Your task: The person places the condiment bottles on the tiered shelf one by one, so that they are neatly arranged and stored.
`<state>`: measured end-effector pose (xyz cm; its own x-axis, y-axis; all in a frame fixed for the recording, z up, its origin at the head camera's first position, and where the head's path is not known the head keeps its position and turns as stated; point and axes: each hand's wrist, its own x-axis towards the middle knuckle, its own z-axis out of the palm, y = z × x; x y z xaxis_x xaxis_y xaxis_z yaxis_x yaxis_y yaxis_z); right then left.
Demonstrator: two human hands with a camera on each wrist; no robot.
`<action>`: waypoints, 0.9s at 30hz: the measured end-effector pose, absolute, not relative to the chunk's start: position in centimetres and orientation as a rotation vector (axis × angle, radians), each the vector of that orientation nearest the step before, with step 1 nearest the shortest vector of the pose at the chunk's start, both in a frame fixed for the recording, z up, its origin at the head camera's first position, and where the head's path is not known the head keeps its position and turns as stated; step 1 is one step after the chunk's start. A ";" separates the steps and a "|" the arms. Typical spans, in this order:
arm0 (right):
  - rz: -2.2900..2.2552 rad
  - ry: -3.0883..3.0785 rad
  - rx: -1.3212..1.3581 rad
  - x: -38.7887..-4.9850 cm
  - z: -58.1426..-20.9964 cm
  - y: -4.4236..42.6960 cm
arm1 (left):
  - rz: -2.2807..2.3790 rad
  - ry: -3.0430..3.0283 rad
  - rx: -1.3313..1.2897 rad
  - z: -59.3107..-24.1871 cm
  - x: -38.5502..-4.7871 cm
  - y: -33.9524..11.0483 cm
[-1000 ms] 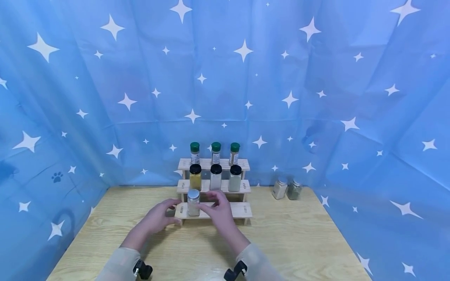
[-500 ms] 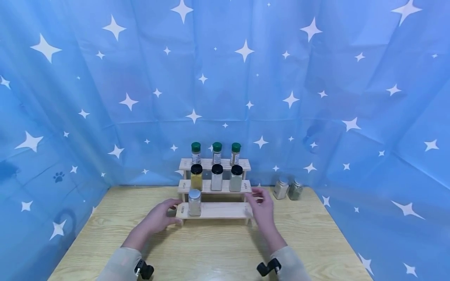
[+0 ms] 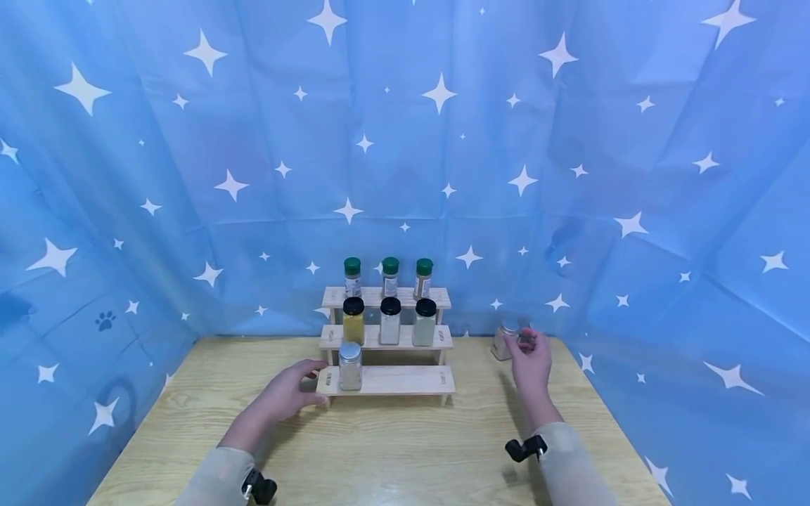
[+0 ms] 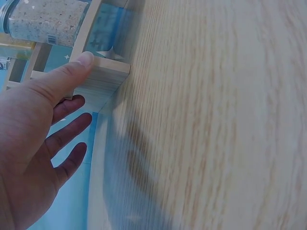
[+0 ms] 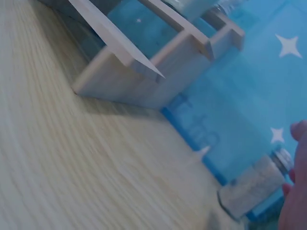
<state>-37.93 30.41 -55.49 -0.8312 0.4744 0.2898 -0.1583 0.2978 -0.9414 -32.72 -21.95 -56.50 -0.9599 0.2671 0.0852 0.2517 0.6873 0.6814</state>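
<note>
A three-tier wooden spice rack [image 3: 405, 379] stands against the backdrop. My left hand [image 3: 294, 390] grips its left end, and in the left wrist view the thumb [image 4: 67, 76] presses the end of the lowest tier. On that tier's left side stands a silver-lidded glass jar [image 3: 350, 367] of pale, speckled grains. To the right of the rack, my right hand [image 3: 533, 362] is at a similar jar [image 3: 504, 342] of pale contents, fingers bent but not visibly round it. Contact cannot be made out. The dark green jar [image 5: 268, 215] beside it is mostly hidden by the hand.
Three black-capped jars [image 3: 390, 323] line the middle tier. Three green-capped bottles [image 3: 389, 281] stand on the top one. A star-patterned blue curtain [image 3: 405, 140] surrounds the back and sides of the wooden table [image 3: 392, 450].
My right hand has left the silver-lidded jar on the lowest tier and moved right, past the rack, to the two jars on the table. The left hand has stayed at the rack's end.
</note>
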 end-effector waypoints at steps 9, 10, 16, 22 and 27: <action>1.537 -2.168 -0.192 -39.1 -55.0 31.8 | 1.168 2.862 0.427 -56.5 -32.6 -21.9; 1.523 -2.186 -0.183 -39.2 -55.0 31.9 | 1.169 2.859 0.430 -56.5 -32.6 -21.8; 1.441 -2.288 -0.123 -40.0 -54.8 32.8 | 1.157 2.861 0.433 -56.5 -32.6 -21.7; 1.426 -2.324 -0.075 -40.4 -54.6 33.1 | 1.153 2.869 0.440 -56.6 -32.8 -21.9; 1.422 -2.360 -0.058 -40.7 -54.8 33.3 | 1.150 2.870 0.445 -56.5 -32.7 -21.9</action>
